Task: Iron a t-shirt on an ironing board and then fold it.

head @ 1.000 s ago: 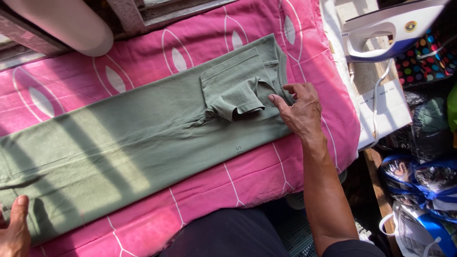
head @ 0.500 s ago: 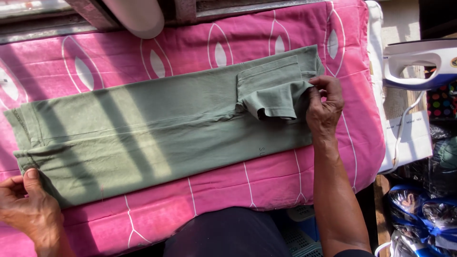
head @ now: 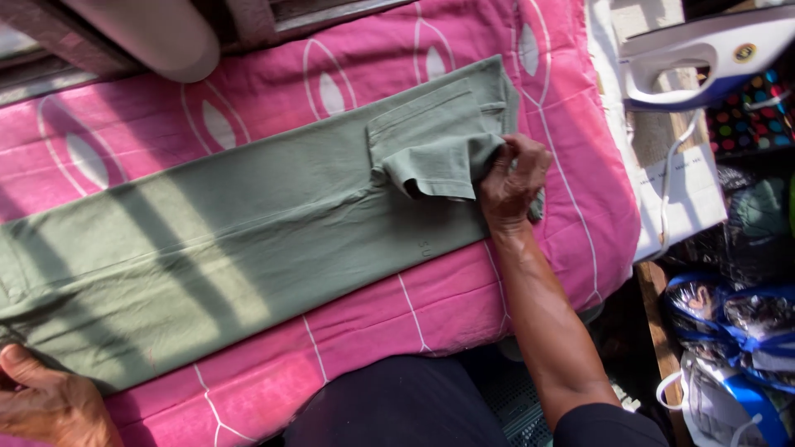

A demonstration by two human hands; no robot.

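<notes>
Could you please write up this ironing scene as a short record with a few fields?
Surface: pink patterned board cover
Garment: green trousers laid flat along it, pocket flap folded over
Right hand: gripping the fabric at the waist end
Left hand: at the leg end, bottom left
Nearby: white iron, upper right
</notes>
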